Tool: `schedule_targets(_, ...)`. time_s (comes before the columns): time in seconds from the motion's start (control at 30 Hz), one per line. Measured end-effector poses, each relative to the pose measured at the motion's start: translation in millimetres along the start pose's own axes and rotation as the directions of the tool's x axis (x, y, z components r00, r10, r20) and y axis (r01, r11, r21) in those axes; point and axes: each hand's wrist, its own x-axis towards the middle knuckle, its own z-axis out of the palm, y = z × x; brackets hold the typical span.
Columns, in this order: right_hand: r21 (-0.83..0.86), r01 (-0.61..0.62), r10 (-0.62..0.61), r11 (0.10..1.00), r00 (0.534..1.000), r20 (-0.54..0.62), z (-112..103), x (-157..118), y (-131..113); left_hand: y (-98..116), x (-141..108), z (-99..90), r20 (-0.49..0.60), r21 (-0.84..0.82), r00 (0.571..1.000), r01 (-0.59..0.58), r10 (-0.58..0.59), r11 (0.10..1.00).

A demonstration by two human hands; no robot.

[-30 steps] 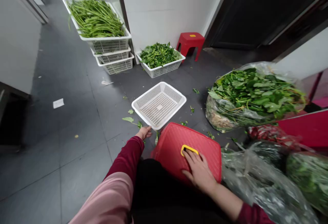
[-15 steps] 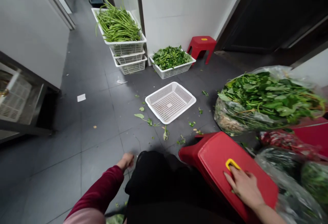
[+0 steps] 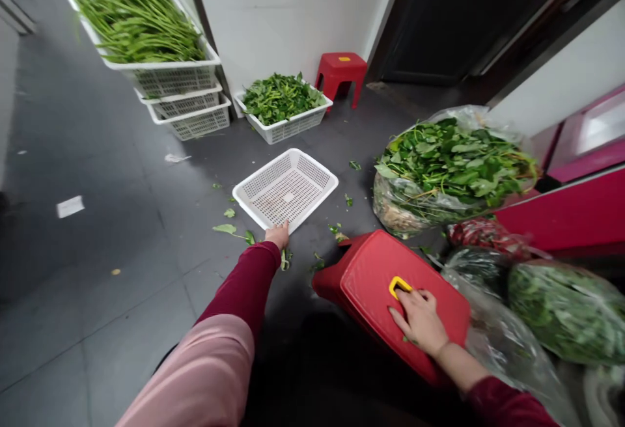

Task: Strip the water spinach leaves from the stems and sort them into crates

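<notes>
An empty white plastic basket (image 3: 288,196) with a perforated floor lies on the dark tiles in front of me. My left hand (image 3: 278,235) is at its near corner, fingers closed on the rim; part of the grip is hidden. On the right, a red plastic stool (image 3: 371,271) stands tilted beside my legs. My right hand (image 3: 417,316) rests on its seat, with fingertips hooked into the yellow-edged handle slot (image 3: 399,286) and the thumb lying apart on the surface. Loose leaves (image 3: 286,259) are scattered around the basket.
Stacked white baskets (image 3: 195,118) with long green stems (image 3: 141,23) on top stand at the left. A basket of leafy greens (image 3: 283,98) and another red stool (image 3: 342,72) are by the wall. At right sit a big bag of greens (image 3: 454,160) and more filled bags (image 3: 566,310).
My left hand has reached forward from beside my knee to the empty basket's near rim. The right hand stays at the stool's handle slot. My view has turned to the right.
</notes>
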Motion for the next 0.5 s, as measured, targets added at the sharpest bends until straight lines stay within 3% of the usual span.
schedule_targets(0.13, 0.029, 0.014, -0.015, 0.999, 0.999, 0.046, -6.5, 10.2, 8.5, 16.8, 5.8, 36.9, 0.012, 0.074, 0.995, -0.103, 0.102, 0.992)
schedule_targets(0.3, 0.054, -0.008, 0.005, 0.999, 0.998, 0.067, -8.5, 10.6, 9.2, 43.0, -7.1, 64.0, 0.083, 0.087, 0.958, -0.280, 0.273, 0.956)
schedule_targets(0.4, 0.083, -0.003, -0.002, 0.997, 0.998, 0.063, -10.7, 12.0, 2.1, 55.9, -16.4, 69.8, 0.115, 0.074, 0.952, -0.293, 0.284, 0.953)
schedule_targets(0.5, 0.089, 0.011, -0.016, 0.996, 0.998, 0.058, -12.9, 17.2, -5.8, 54.1, -25.0, 58.5, 0.170, 0.043, 0.943, -0.296, 0.285, 0.954)
